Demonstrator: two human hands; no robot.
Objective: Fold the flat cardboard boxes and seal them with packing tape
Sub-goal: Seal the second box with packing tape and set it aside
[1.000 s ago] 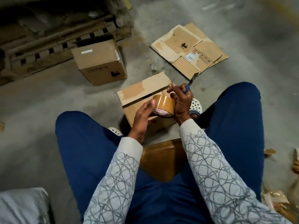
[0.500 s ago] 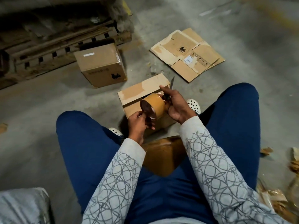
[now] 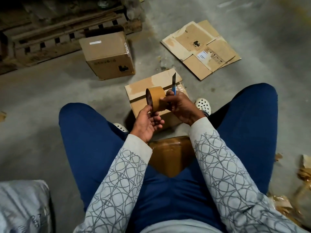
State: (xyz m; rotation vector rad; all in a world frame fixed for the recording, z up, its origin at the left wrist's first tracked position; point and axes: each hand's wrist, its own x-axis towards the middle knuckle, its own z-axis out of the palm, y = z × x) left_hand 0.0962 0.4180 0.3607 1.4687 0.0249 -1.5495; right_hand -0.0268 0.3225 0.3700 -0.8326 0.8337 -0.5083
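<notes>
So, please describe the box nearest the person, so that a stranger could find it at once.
Look between the person's blue trouser legs: a cardboard box stands on the concrete floor by the white clog, just beyond the held tape roll. Unlike the closed box near the wooden pallet and the flat cardboard farther right, it shows a dark gap between its top flaps.

Grey concrete floor [image 3: 42, 98], dusty, with darker stains in patches. Worn wooden pallet [image 3: 50, 36] at far left, mostly in shadow. Grey plastic sack [image 3: 21, 207] in the near left corner. Torn brown scraps [image 3: 303, 179] litter the right edge. Light is dim overall, floor brighter toward the far right.
</notes>
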